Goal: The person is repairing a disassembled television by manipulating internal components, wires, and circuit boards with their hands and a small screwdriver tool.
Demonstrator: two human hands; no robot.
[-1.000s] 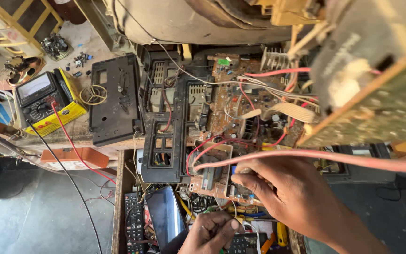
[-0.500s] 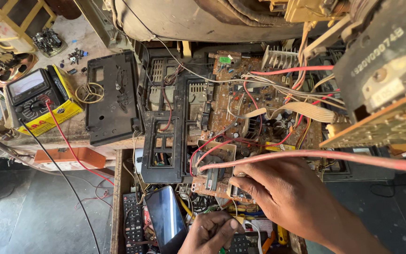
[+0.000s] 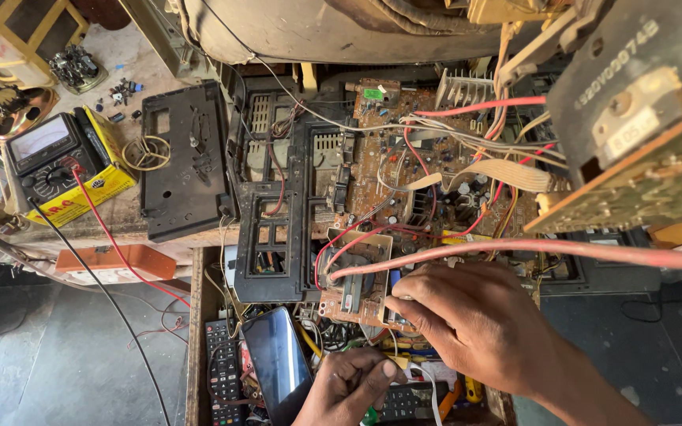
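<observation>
while the right hand [image 3: 479, 323] lies over the lower edge of the circuit board [image 3: 428, 173], its fingers [image 3: 404, 304] are curled and pressed against a small board [image 3: 353, 288] that juts from that edge, though what they pinch, if anything, cannot be told; the left hand [image 3: 349, 386] sits just below the small board, closed into a loose fist around something thin, with a bit of green and white showing by it, too hidden to name; a thick pink cable [image 3: 530, 251] runs across just above the right hand, from the small board out toward the right edge of view; red wires [image 3: 341, 241] loop from the circuit board down to the small board; left of the circuit board a black plastic frame [image 3: 278, 237] lies touching it, and farther left a flat black panel [image 3: 183, 162] rests on the bench; well left of the circuit board stands a multimeter [image 3: 45, 154] on a yellow box [image 3: 104, 185], its red lead [image 3: 112, 241] trailing down; below the frame, a drawer holds a phone [image 3: 278, 363] with a dark screen and a remote [image 3: 221, 367] beside it; right of the circuit board a second board [image 3: 641, 189] tilts up close to the camera.
</observation>
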